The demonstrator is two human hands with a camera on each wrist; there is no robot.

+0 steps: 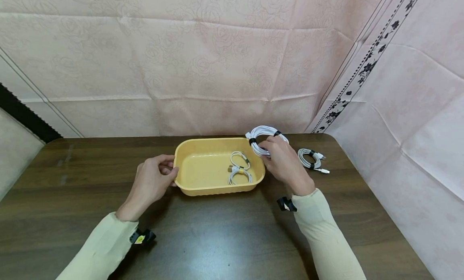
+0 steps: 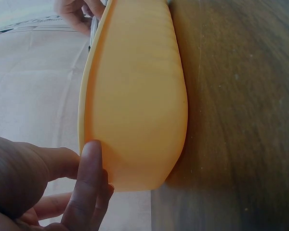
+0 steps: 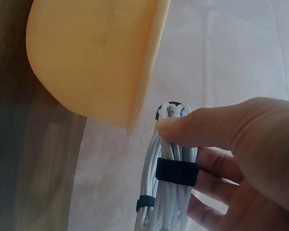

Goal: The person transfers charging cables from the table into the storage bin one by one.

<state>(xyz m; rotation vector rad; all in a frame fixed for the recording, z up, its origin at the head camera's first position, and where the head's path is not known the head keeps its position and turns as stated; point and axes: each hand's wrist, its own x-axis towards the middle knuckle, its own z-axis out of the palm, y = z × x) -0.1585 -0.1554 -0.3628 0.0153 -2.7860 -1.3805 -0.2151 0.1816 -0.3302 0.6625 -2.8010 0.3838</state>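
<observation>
A yellow plastic tray [image 1: 195,189] sits on the table with two small coiled white cables [image 1: 240,155] lying in its right part. My left hand [image 1: 154,179] pinches the tray's left rim, thumb on one side and fingers on the other, as the left wrist view also shows. In my right hand [image 1: 284,161] is a thick coil of white cable [image 3: 171,192] bound with black straps, gripped between thumb and fingers. That coil is raised above the tray's back right corner.
Another coiled white cable [image 1: 309,159] with a black tie lies on the dark wooden table [image 1: 210,239], right of my right hand. Patterned pale cloth [image 1: 203,70] hangs behind the table's back edge and along the right side.
</observation>
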